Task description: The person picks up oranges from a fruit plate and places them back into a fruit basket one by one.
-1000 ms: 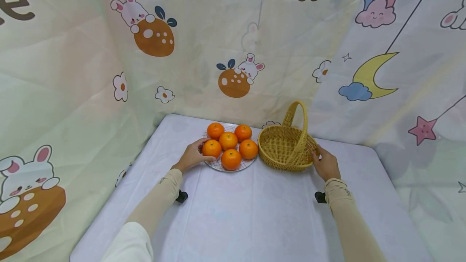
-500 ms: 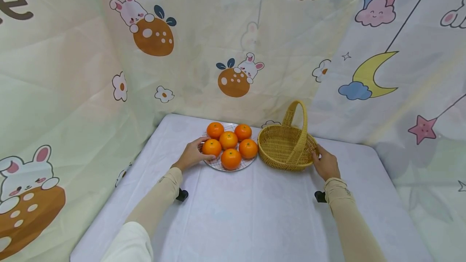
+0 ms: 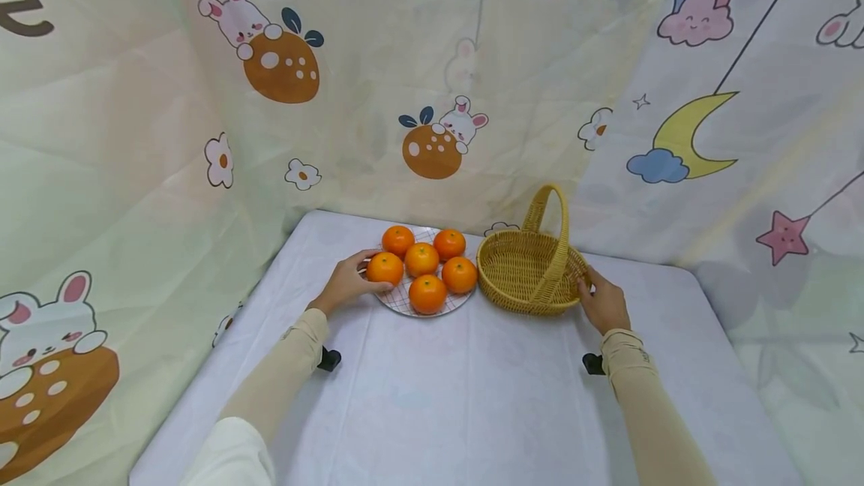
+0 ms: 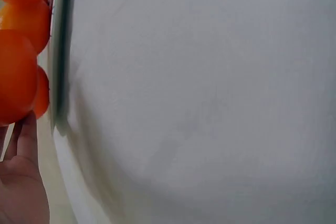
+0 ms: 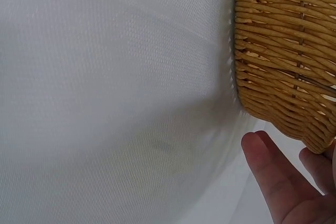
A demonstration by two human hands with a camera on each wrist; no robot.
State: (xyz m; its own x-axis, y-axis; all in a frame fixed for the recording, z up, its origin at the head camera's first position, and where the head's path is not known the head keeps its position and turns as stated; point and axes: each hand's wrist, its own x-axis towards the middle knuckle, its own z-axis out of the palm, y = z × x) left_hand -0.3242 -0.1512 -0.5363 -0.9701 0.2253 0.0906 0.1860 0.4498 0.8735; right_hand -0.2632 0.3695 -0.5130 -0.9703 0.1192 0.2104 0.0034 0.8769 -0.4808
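Observation:
My left hand (image 3: 349, 280) grips an orange (image 3: 385, 269) at the left edge of a round plate (image 3: 403, 305) with a grid pattern. In the left wrist view that orange (image 4: 16, 77) sits against the fingers. Several more oranges lie on the plate, one (image 3: 421, 259) in the middle and another (image 3: 428, 294) at the front. Right of the plate stands a yellow wicker basket (image 3: 520, 268) with a tall arched handle and nothing inside. My right hand (image 3: 605, 304) holds the basket's right rim. The right wrist view shows fingers beside the basket's woven wall (image 5: 283, 51).
A white cloth covers the table (image 3: 418, 396). Printed curtains (image 3: 351, 133) hang close behind the plate and basket and on both sides. A black wrist-worn piece (image 3: 329, 359) shows beside the left wrist, and another (image 3: 593, 364) beside the right.
My left hand has shifted slightly left and away from the middle of the plate, taking its orange along, apart from the middle one. The right hand and basket stay in place.

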